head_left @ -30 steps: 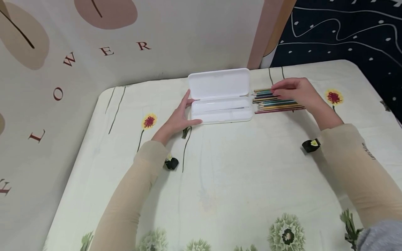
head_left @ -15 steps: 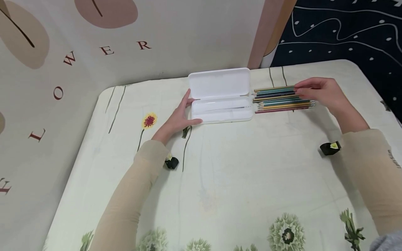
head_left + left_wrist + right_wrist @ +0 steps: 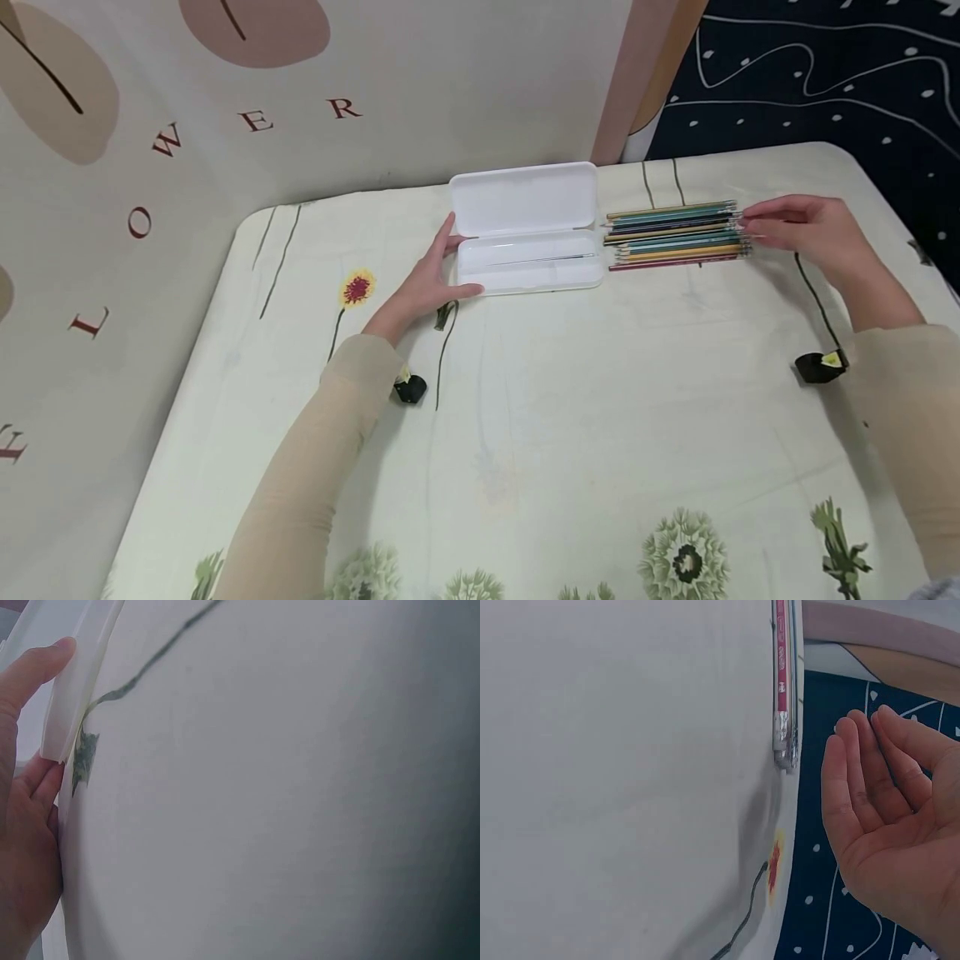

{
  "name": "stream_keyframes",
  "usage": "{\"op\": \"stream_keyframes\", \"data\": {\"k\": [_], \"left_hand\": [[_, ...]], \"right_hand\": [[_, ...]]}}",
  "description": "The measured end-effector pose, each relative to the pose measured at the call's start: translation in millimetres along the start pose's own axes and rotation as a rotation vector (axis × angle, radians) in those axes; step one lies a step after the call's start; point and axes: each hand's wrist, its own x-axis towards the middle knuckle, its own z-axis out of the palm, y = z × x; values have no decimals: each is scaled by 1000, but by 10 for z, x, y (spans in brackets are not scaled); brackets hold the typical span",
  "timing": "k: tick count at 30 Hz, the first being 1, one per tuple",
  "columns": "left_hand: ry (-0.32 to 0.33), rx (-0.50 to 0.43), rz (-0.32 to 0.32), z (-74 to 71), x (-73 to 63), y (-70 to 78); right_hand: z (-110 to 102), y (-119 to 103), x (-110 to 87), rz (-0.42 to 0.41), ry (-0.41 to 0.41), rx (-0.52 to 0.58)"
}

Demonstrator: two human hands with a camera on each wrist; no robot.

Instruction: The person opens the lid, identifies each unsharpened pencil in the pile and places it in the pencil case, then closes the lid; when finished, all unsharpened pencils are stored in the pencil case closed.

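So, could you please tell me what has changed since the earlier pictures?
The right hand has moved rightward, from over the pencils to their right ends, leaving more of them in view. I see nothing newly gripped or released. The left hand remains at the open white case; case and pencils look unmoved.

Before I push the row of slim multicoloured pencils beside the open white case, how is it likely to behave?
The slim multicoloured pencils will probably spread or roll apart, since they lie side by side with no band visible. Each is likely stiff, as all lie straight, and light, being so thin.
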Motion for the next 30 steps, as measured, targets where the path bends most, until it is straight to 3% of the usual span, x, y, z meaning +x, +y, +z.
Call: {"op": "stream_keyframes", "data": {"k": [6, 17, 25, 30], "left_hand": [[-4, 7, -5, 4, 8, -4], [-3, 3, -8, 3, 10, -8], [-1, 4, -21, -6, -2, 23], [-3, 2, -20, -3, -10, 28]], "right_hand": [[-43, 72, -31, 45, 4, -92], [-99, 245, 13, 85, -31, -103], [-122, 373, 31, 83, -61, -328], [-125, 409, 60, 92, -66, -354]]}}
